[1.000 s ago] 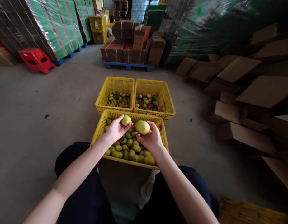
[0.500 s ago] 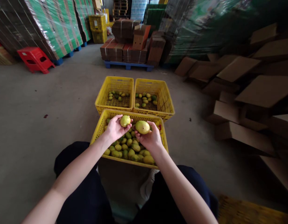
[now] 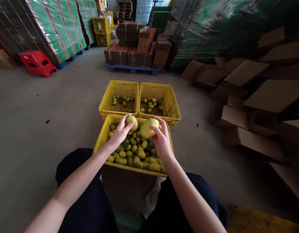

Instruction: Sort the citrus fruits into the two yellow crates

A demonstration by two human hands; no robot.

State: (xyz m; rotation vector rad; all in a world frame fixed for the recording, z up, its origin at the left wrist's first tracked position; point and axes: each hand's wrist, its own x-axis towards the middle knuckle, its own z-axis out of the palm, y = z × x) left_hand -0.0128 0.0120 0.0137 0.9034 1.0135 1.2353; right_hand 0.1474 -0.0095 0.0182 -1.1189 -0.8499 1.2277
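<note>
Two in hand: a smaller fruit and a larger fruit, both at the centre of the frame.
The left hand grasps the smaller fruit, thumb laid across its near side; the right hand grips the right end of the larger fruit, thumb likewise on the near side. The held pieces sit just beside each other, above the front crate, which contains many green and yellow fruits, lower centre. Directly above it in the frame, a rear left crate and a rear right crate stand side by side, each with a few fruits on its floor. Upper left: red stool. Top centre: bundled cardboard on a blue pallet. Right side: brown cartons, heaped.
</note>
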